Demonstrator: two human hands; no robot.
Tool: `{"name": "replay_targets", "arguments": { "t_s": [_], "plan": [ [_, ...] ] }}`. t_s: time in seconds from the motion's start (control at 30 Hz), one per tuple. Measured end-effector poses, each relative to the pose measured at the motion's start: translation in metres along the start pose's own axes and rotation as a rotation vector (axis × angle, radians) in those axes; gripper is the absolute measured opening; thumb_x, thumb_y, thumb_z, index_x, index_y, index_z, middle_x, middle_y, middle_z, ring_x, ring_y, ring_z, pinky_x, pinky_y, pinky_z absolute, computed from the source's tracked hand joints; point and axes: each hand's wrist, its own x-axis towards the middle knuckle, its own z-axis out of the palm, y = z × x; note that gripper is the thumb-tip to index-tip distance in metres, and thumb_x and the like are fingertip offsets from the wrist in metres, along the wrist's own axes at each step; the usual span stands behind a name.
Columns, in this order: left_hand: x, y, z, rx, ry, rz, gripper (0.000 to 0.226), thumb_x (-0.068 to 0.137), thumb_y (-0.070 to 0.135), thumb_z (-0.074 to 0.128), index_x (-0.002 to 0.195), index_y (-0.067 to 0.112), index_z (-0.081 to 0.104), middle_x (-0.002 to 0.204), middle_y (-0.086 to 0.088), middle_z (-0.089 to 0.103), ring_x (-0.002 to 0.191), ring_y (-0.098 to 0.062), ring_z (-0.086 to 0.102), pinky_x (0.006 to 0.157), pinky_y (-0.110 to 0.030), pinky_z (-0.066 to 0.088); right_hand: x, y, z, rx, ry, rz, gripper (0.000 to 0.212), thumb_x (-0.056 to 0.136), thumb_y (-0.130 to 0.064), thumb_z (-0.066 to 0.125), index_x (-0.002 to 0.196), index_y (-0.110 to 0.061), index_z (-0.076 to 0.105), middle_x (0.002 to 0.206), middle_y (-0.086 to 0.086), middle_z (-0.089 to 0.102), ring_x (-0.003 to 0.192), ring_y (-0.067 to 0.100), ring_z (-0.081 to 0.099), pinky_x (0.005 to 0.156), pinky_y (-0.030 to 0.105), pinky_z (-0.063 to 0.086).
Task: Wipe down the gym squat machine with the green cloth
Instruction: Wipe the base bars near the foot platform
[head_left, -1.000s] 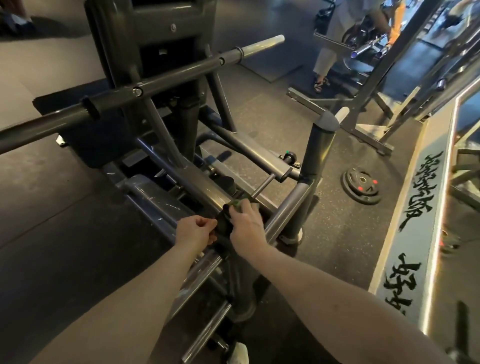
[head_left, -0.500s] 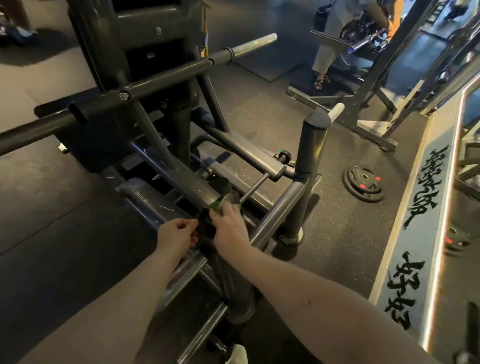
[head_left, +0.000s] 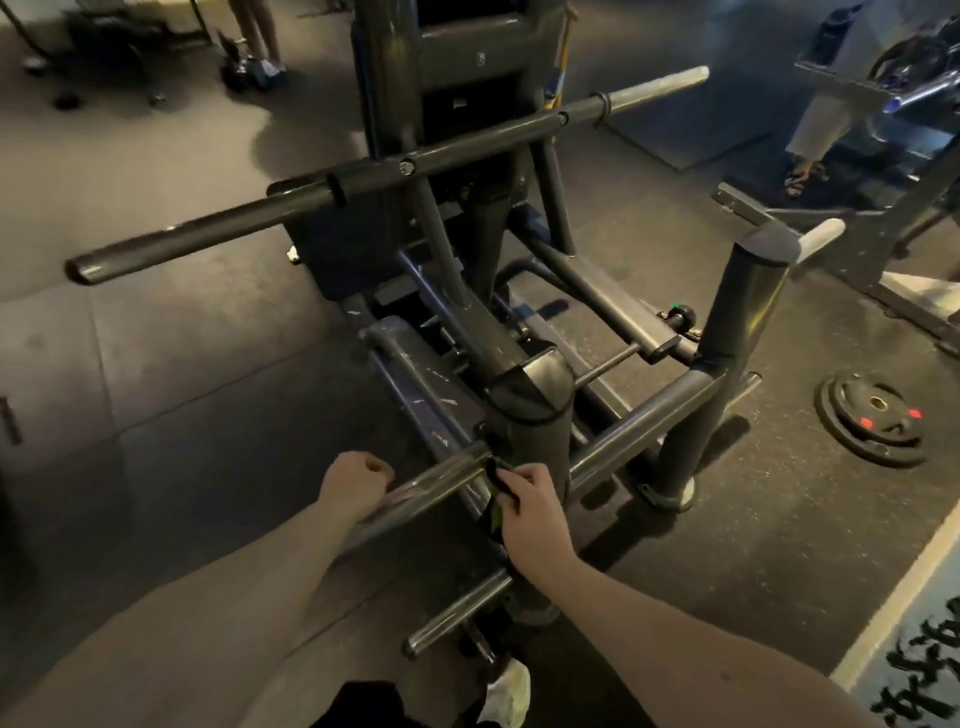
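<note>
Right hand (head_left: 530, 512): fingers curled round the green cloth (head_left: 497, 508), bunching it against the squat machine (head_left: 467, 148) where the near chrome peg (head_left: 431, 483) meets the upright post (head_left: 535, 441). The fingers hide most of the cloth; only a dark fold with a green edge shows.

Left hand (head_left: 356, 480): curled into a fist, holding nothing visible, just beside the peg. Contact with the peg cannot be determined.

Assessment: the step in hand appears to be wiping the peg and its joint.

Recommended: wrap the cloth fully round the peg and draw it toward the free end, turning the wrist to cover the underside. Work into the joint seam, where grime likely collects.

A weight plate (head_left: 878, 415) lies on the floor (head_left: 208, 415), well apart.
</note>
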Motion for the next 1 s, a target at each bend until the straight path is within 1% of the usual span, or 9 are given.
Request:
{"name": "replay_targets", "arguments": {
  "t_s": [0.13, 0.23, 0.3, 0.43, 0.57, 0.63, 0.7, 0.83, 1.0],
  "plan": [
    [-0.005, -0.06, -0.011, 0.137, 0.069, -0.057, 0.016, 0.094, 0.04, 0.064, 0.091, 0.029, 0.075, 0.093, 0.004, 0.067, 0.092, -0.02, 0.063, 0.074, -0.033, 0.057, 0.027, -0.02, 0.034, -0.023, -0.014, -0.109, 0.038, 0.104, -0.014, 0.051, 0.141, -0.019, 0.056, 0.122, -0.017, 0.037, 0.1, 0.006, 0.052, 0.085, 0.006, 0.043],
    [0.004, -0.111, -0.012, 0.179, 0.092, -0.065, 0.043, 0.08, 0.072, 0.047, 0.082, 0.04, 0.075, 0.083, 0.007, 0.071, 0.079, -0.02, 0.067, 0.077, -0.036, 0.06, 0.05, -0.027, 0.064, -0.039, -0.006, -0.061, 0.036, 0.103, -0.012, 0.05, 0.138, -0.012, 0.058, 0.13, -0.005, 0.042, 0.115, 0.021, 0.052, 0.1, 0.035, 0.05],
    [-0.005, -0.118, -0.017, 0.141, 0.045, -0.041, 0.039, 0.09, 0.064, 0.053, 0.079, 0.033, 0.075, 0.069, 0.008, 0.072, 0.068, -0.013, 0.07, 0.08, -0.033, 0.058, 0.056, -0.029, 0.082, -0.051, 0.014, 0.006, 0.034, 0.102, -0.01, 0.05, 0.134, -0.01, 0.06, 0.133, 0.003, 0.043, 0.121, 0.027, 0.048, 0.102, 0.045, 0.049],
    [-0.008, -0.132, -0.019, 0.043, 0.026, 0.012, 0.018, 0.097, 0.037, 0.064, 0.083, 0.032, 0.075, 0.07, 0.009, 0.074, 0.072, -0.005, 0.07, 0.076, -0.028, 0.056, 0.022, -0.057, 0.126, -0.041, 0.009, -0.02, 0.03, 0.1, -0.009, 0.052, 0.129, -0.01, 0.063, 0.128, 0.005, 0.049, 0.119, 0.024, 0.049, 0.104, 0.042, 0.047],
    [-0.007, -0.149, -0.017, 0.024, -0.006, 0.081, 0.011, 0.093, 0.041, 0.066, 0.083, 0.041, 0.071, 0.072, 0.011, 0.073, 0.079, -0.007, 0.07, 0.084, -0.034, 0.057, -0.003, -0.067, 0.139, -0.029, -0.117, -0.148, 0.02, 0.1, -0.008, 0.052, 0.119, -0.009, 0.058, 0.119, 0.005, 0.056, 0.11, 0.024, 0.06, 0.094, 0.038, 0.054],
    [-0.008, -0.147, -0.022, 0.043, -0.063, 0.147, 0.016, 0.097, 0.04, 0.063, 0.088, 0.036, 0.076, 0.07, 0.011, 0.073, 0.073, -0.005, 0.07, 0.077, -0.031, 0.058, 0.016, -0.05, 0.121, -0.111, -0.124, -0.175, 0.021, 0.1, -0.009, 0.052, 0.119, -0.014, 0.06, 0.117, -0.002, 0.054, 0.104, 0.021, 0.062, 0.091, 0.037, 0.056],
    [-0.006, -0.148, -0.025, 0.039, -0.1, 0.177, 0.017, 0.098, 0.037, 0.063, 0.093, 0.031, 0.078, 0.075, 0.007, 0.074, 0.072, -0.005, 0.071, 0.073, -0.03, 0.058, 0.037, -0.032, 0.104, -0.116, -0.026, -0.062, 0.025, 0.099, -0.006, 0.054, 0.12, -0.012, 0.066, 0.115, -0.008, 0.048, 0.101, 0.018, 0.061, 0.091, 0.036, 0.056],
    [-0.002, -0.156, -0.025, 0.004, -0.1, 0.128, 0.016, 0.096, 0.041, 0.067, 0.104, 0.031, 0.075, 0.093, 0.004, 0.073, 0.085, -0.009, 0.07, 0.085, -0.034, 0.058, 0.034, -0.049, 0.111, -0.063, 0.184, 0.115, 0.027, 0.099, -0.01, 0.056, 0.123, -0.011, 0.069, 0.112, -0.01, 0.044, 0.094, 0.013, 0.056, 0.09, 0.034, 0.054],
    [-0.004, -0.152, -0.024, -0.089, -0.07, 0.055, 0.015, 0.093, 0.037, 0.073, 0.099, 0.024, 0.071, 0.086, 0.004, 0.075, 0.081, -0.009, 0.07, 0.075, -0.027, 0.054, -0.022, -0.089, 0.15, -0.081, -0.068, -0.099, 0.027, 0.101, -0.019, 0.057, 0.126, -0.017, 0.066, 0.12, -0.009, 0.049, 0.102, 0.008, 0.057, 0.095, 0.027, 0.052]
  ]
}}
